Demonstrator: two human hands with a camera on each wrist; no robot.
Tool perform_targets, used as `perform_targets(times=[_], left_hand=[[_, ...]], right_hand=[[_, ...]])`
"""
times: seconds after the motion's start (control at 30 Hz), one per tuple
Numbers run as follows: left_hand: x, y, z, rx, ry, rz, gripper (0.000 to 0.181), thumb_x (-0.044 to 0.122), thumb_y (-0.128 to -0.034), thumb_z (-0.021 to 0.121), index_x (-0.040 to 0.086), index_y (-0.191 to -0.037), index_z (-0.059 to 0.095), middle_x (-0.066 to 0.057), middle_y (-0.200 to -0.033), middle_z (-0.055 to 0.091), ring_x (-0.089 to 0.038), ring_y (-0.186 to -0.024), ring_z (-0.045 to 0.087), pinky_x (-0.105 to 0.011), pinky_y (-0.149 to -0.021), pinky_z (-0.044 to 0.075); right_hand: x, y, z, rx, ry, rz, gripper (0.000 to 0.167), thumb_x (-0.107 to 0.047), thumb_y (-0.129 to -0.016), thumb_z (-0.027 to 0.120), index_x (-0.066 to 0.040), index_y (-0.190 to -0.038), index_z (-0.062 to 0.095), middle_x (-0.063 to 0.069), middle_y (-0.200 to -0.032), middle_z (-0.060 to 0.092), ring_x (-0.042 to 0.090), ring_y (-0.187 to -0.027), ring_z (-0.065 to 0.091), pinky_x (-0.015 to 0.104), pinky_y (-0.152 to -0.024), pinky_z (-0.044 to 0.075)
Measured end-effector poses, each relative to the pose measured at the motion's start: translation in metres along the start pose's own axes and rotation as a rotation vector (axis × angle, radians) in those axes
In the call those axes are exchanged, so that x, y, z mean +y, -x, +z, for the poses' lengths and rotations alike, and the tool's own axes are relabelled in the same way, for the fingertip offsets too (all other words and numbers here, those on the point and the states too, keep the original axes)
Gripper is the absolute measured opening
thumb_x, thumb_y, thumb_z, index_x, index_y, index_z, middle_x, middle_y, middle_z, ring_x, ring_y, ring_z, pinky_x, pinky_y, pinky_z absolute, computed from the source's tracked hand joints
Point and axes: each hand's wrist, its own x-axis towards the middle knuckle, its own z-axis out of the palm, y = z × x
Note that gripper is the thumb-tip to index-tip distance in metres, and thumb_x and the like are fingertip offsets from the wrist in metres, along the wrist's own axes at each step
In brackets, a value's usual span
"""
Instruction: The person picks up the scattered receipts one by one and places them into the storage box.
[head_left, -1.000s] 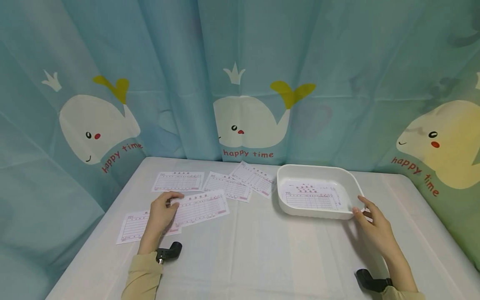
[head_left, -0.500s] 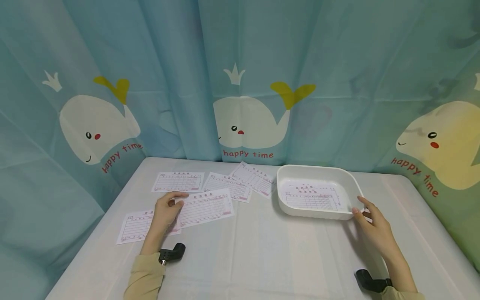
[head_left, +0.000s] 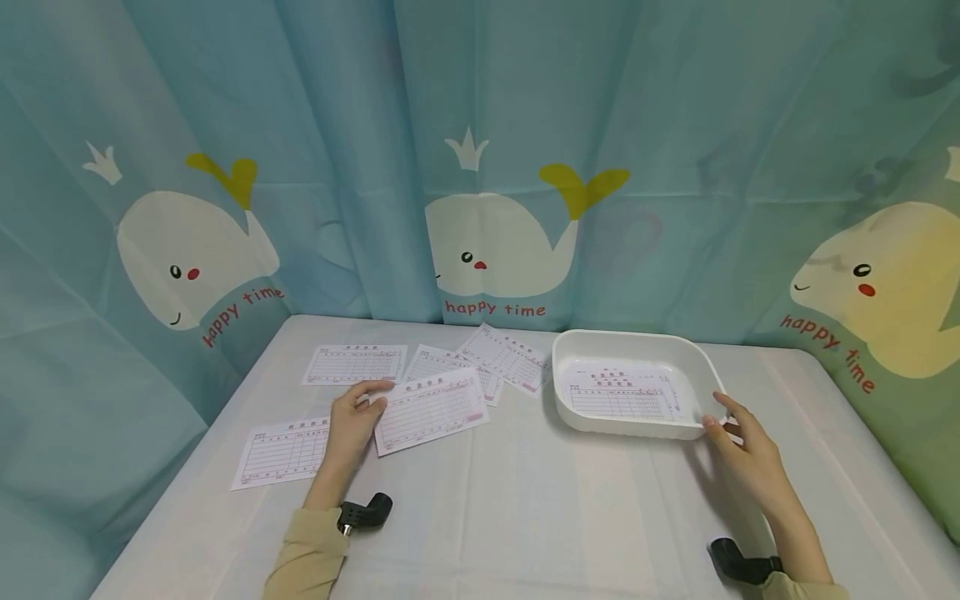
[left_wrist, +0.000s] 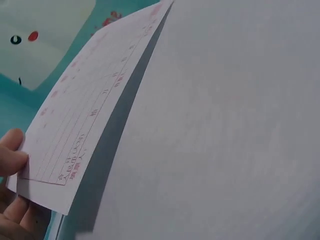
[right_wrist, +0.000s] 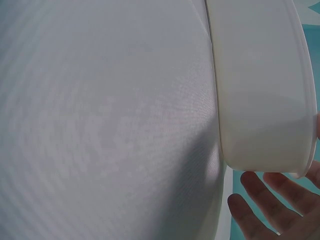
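Hands point(head_left: 351, 429) point(head_left: 753, 458), slip point(head_left: 433, 408) and tray point(head_left: 630, 427) together: head view only

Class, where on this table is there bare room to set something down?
The widest bare patch of tabletop lies between the left hand and right hand, in front of the white tray. Another lies right of the tray and right hand. It is crowded around the left hand, where printed slips spread toward the tray.

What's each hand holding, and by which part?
Left hand pinches a white, rectangular, red-printed paper slip near its upper left corner, head view. Right hand holds a white, rounded-rectangular plastic tray by its near right rim corner.
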Motion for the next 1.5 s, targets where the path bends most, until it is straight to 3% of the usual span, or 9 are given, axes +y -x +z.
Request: perform_targets(times=[0.17,0.4,0.67,0.83,1.13,1.5], left_hand=[[0.003,0.003,0.012,0.022,0.019,-0.041,0.029,0.001,-0.0901,0.056,0.004,-0.118,0.065,-0.010,-0.135,0.051,-0.003,-0.076,0.055,-0.014,-0.066,0.045],[0.005,0.009,0.028,0.006,0.067,-0.082,0.029,0.002,-0.0890,0.056,0.005,-0.116,0.066,-0.008,-0.130,0.050,-0.009,-0.073,0.044,-0.020,-0.071,0.037],[0.007,0.013,0.041,0.008,0.122,-0.107,0.027,0.002,-0.0892,0.056,0.005,-0.114,0.067,-0.007,-0.131,0.054,-0.016,-0.099,0.047,-0.024,-0.082,0.038],[0.014,0.014,0.048,0.012,0.153,-0.096,0.026,0.002,-0.0896,0.058,0.005,-0.114,0.067,-0.008,-0.125,0.055,-0.013,-0.089,0.053,-0.021,-0.076,0.043],[0.024,0.010,0.062,0.002,0.176,-0.091,0.026,0.000,-0.0879,0.057,0.004,-0.111,0.069,-0.008,-0.124,0.055,-0.012,-0.085,0.051,-0.023,-0.078,0.041],[0.037,0.007,0.076,-0.007,0.182,-0.059,0.025,-0.001,-0.0870,0.058,0.005,-0.108,0.070,-0.010,-0.123,0.057,-0.019,-0.102,0.049,-0.028,-0.084,0.037]], right_hand=[[0.000,0.000,0.000,0.007,0.001,0.004,0.064,-0.037,-0.101,0.044,-0.004,-0.151,0.023,0.038,-0.146,0.028,0.056,-0.120,0.041,0.069,-0.089,0.042],[-0.002,0.000,0.000,-0.002,0.000,0.010,0.065,-0.038,-0.101,0.043,-0.004,-0.152,0.022,0.038,-0.147,0.026,0.056,-0.121,0.040,0.069,-0.090,0.041],[0.000,0.000,0.002,0.008,-0.010,-0.010,0.064,-0.035,-0.101,0.045,-0.002,-0.151,0.023,0.036,-0.145,0.028,0.052,-0.119,0.042,0.067,-0.092,0.039],[0.000,0.000,0.002,0.011,-0.005,0.002,0.064,-0.036,-0.101,0.045,-0.003,-0.151,0.023,0.036,-0.145,0.028,0.051,-0.120,0.042,0.067,-0.094,0.038],[-0.001,0.000,0.002,0.021,-0.004,0.008,0.063,-0.037,-0.101,0.043,-0.003,-0.151,0.023,0.036,-0.146,0.028,0.052,-0.121,0.041,0.069,-0.093,0.039],[-0.001,0.001,0.002,0.012,-0.010,0.021,0.064,-0.037,-0.101,0.044,-0.003,-0.151,0.023,0.036,-0.146,0.027,0.051,-0.122,0.040,0.068,-0.094,0.038]])
